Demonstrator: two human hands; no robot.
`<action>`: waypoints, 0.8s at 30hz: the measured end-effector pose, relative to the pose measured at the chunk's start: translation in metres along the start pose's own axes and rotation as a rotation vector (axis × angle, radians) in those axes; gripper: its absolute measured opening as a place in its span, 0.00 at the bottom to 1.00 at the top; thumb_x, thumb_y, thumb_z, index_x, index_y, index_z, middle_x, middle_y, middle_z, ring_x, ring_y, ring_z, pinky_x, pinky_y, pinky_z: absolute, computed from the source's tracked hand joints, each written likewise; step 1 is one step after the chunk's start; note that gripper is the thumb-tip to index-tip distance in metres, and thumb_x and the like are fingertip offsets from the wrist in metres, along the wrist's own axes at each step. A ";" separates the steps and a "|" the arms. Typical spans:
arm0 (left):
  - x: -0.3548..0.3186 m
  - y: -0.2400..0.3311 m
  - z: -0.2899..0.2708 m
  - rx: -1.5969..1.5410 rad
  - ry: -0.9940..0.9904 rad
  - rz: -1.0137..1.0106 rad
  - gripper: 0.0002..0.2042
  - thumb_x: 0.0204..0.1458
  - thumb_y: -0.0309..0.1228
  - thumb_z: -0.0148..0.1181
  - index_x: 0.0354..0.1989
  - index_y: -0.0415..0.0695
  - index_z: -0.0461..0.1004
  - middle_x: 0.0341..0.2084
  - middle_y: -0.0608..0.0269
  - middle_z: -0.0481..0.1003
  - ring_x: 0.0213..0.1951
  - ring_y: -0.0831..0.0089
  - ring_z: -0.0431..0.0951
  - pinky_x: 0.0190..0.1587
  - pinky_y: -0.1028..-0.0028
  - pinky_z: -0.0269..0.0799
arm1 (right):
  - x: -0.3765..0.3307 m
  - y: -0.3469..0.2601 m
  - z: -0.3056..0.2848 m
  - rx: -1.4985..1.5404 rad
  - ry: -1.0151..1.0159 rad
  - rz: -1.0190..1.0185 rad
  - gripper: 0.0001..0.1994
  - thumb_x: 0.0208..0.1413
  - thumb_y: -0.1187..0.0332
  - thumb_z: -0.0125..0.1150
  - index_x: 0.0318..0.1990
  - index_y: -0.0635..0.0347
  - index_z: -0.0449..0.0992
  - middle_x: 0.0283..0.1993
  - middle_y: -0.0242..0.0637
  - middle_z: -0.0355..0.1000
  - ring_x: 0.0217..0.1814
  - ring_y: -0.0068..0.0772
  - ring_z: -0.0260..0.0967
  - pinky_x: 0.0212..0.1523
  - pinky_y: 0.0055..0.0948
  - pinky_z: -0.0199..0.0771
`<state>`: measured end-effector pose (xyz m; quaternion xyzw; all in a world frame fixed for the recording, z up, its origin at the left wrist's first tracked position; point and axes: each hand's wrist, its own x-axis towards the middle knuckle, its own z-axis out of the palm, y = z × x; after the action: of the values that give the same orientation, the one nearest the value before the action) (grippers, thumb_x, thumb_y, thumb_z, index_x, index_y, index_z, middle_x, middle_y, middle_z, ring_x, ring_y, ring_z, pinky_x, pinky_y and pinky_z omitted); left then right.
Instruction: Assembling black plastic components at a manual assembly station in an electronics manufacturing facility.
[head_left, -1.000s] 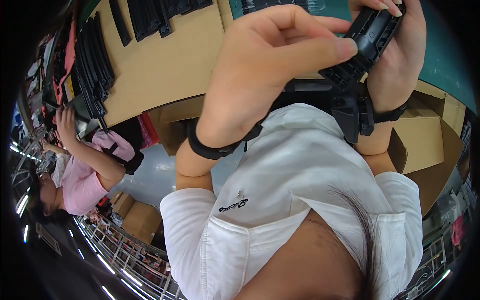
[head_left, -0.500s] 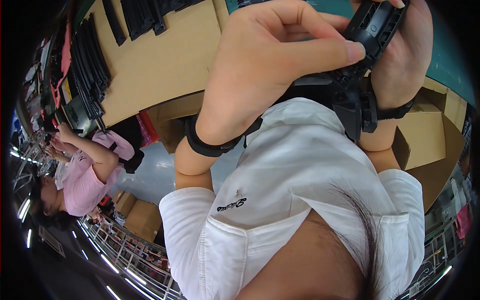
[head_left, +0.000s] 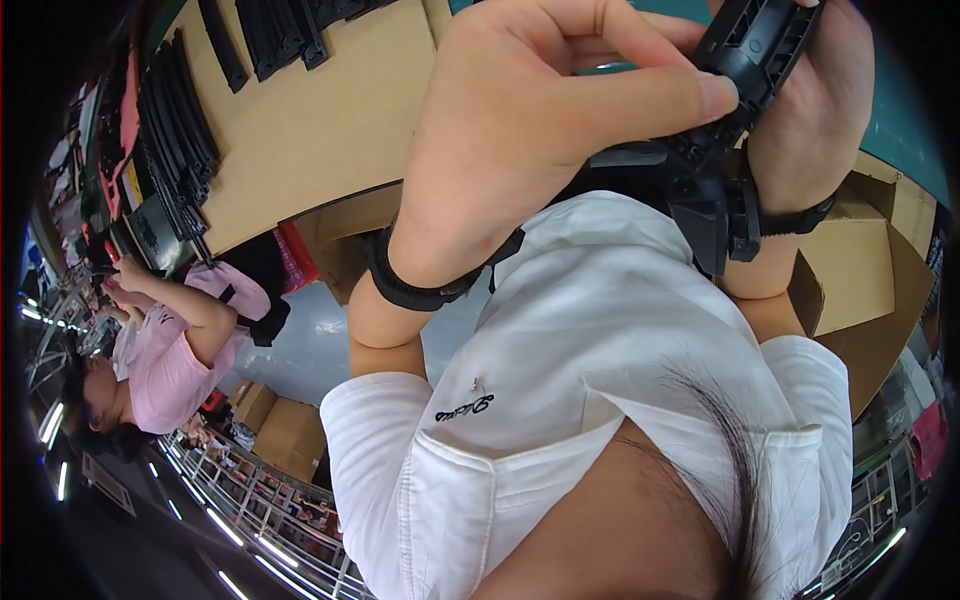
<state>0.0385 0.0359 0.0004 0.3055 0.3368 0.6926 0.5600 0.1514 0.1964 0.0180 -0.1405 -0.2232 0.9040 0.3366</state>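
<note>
A long black plastic part (head_left: 757,62) with ribbed sides and a smooth rounded middle is held up at the top right. My right hand (head_left: 822,105) is closed round it from the right, the palm behind it and a fingertip over its upper end. From the other side, my left hand (head_left: 545,105) pinches its edge, thumb pressed on the near face; what the left index finger touches is partly hidden. A black strap circles each wrist, and a black device (head_left: 700,210) sits by the right one.
Several long black plastic strips (head_left: 175,130) lie on the cardboard-covered table (head_left: 330,110) at the left, more at its far edge. An open cardboard box (head_left: 850,270) stands at the right. A co-worker in pink (head_left: 185,350) works at the left.
Both hands and the black part have shifted slightly; the left thumb stays on the part. The co-worker's hands have moved a little.
</note>
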 end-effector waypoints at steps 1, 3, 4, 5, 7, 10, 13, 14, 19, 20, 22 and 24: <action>-0.001 0.001 0.000 -0.002 0.011 -0.011 0.09 0.59 0.16 0.63 0.36 0.37 0.67 0.46 0.42 0.81 0.46 0.68 0.83 0.50 0.73 0.80 | 0.000 0.000 0.000 0.000 0.000 0.001 0.09 0.72 0.67 0.50 0.36 0.59 0.67 0.22 0.23 0.61 0.18 0.14 0.61 0.24 0.19 0.71; 0.000 0.002 -0.002 -0.005 0.033 -0.032 0.09 0.59 0.16 0.63 0.36 0.37 0.66 0.46 0.42 0.81 0.46 0.68 0.83 0.50 0.73 0.80 | 0.001 0.000 0.002 0.001 -0.001 0.005 0.09 0.72 0.67 0.50 0.36 0.59 0.66 0.22 0.23 0.61 0.18 0.14 0.61 0.24 0.19 0.71; 0.007 -0.002 -0.009 -0.006 0.044 -0.043 0.09 0.59 0.16 0.63 0.36 0.37 0.66 0.46 0.42 0.81 0.46 0.68 0.83 0.50 0.73 0.80 | 0.001 0.000 0.002 0.001 -0.001 0.007 0.10 0.72 0.67 0.50 0.35 0.59 0.66 0.22 0.23 0.61 0.18 0.14 0.61 0.24 0.19 0.71; 0.006 -0.001 -0.009 -0.008 0.056 -0.053 0.09 0.59 0.16 0.63 0.36 0.37 0.66 0.46 0.42 0.81 0.46 0.68 0.83 0.50 0.73 0.80 | 0.001 0.000 0.003 0.002 -0.002 0.009 0.10 0.72 0.67 0.50 0.35 0.59 0.66 0.22 0.23 0.61 0.18 0.14 0.61 0.24 0.19 0.71; 0.007 -0.001 -0.008 -0.012 0.073 -0.076 0.09 0.59 0.16 0.63 0.37 0.37 0.66 0.46 0.42 0.81 0.46 0.68 0.83 0.50 0.73 0.80 | 0.000 0.000 0.003 -0.013 0.003 -0.001 0.10 0.72 0.68 0.50 0.35 0.59 0.66 0.22 0.23 0.61 0.18 0.14 0.61 0.24 0.19 0.71; 0.005 -0.001 -0.002 -0.018 0.102 -0.109 0.10 0.59 0.16 0.63 0.37 0.37 0.66 0.46 0.42 0.81 0.46 0.68 0.83 0.50 0.73 0.80 | 0.001 0.001 0.003 -0.022 -0.001 -0.009 0.10 0.72 0.68 0.50 0.35 0.59 0.66 0.22 0.23 0.61 0.18 0.14 0.61 0.23 0.19 0.71; 0.001 0.001 0.007 -0.021 0.133 -0.140 0.10 0.59 0.16 0.63 0.37 0.37 0.65 0.46 0.42 0.80 0.46 0.68 0.83 0.50 0.73 0.80 | 0.002 0.001 0.000 -0.023 -0.016 -0.016 0.10 0.72 0.68 0.50 0.35 0.59 0.66 0.21 0.23 0.61 0.18 0.14 0.61 0.23 0.19 0.71; -0.001 0.004 0.008 -0.022 0.144 -0.150 0.10 0.59 0.16 0.63 0.37 0.37 0.65 0.46 0.42 0.80 0.46 0.68 0.82 0.50 0.73 0.80 | 0.003 0.001 -0.001 -0.016 -0.009 -0.017 0.10 0.72 0.68 0.50 0.35 0.59 0.66 0.21 0.24 0.61 0.18 0.14 0.61 0.23 0.19 0.70; 0.005 0.005 0.008 -0.029 0.191 -0.198 0.10 0.60 0.16 0.63 0.37 0.38 0.65 0.46 0.42 0.80 0.46 0.68 0.82 0.50 0.73 0.80 | 0.003 0.003 -0.001 0.023 0.030 -0.013 0.10 0.72 0.68 0.49 0.35 0.60 0.66 0.21 0.24 0.61 0.18 0.15 0.61 0.22 0.18 0.69; 0.005 0.005 0.008 -0.031 0.200 -0.207 0.10 0.60 0.16 0.63 0.37 0.38 0.64 0.46 0.42 0.80 0.46 0.68 0.82 0.50 0.73 0.80 | 0.003 0.003 -0.001 0.037 0.043 -0.010 0.10 0.72 0.68 0.49 0.35 0.60 0.66 0.21 0.24 0.61 0.18 0.15 0.60 0.22 0.18 0.69; 0.004 0.007 0.015 -0.032 0.221 -0.224 0.11 0.60 0.16 0.62 0.38 0.38 0.64 0.46 0.42 0.80 0.46 0.68 0.82 0.50 0.73 0.80 | 0.003 0.003 -0.001 0.045 0.032 -0.006 0.10 0.72 0.68 0.49 0.35 0.60 0.66 0.21 0.24 0.61 0.18 0.15 0.60 0.22 0.17 0.69; 0.005 0.007 0.017 -0.034 0.242 -0.241 0.11 0.60 0.16 0.62 0.38 0.38 0.64 0.46 0.42 0.80 0.46 0.68 0.82 0.50 0.73 0.80 | 0.002 0.002 -0.001 0.062 0.015 0.000 0.10 0.72 0.68 0.49 0.35 0.60 0.67 0.21 0.25 0.62 0.18 0.15 0.60 0.22 0.17 0.69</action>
<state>0.0472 0.0422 0.0158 0.1680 0.4241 0.6579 0.5993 0.1488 0.1967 0.0158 -0.1369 -0.1925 0.9093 0.3427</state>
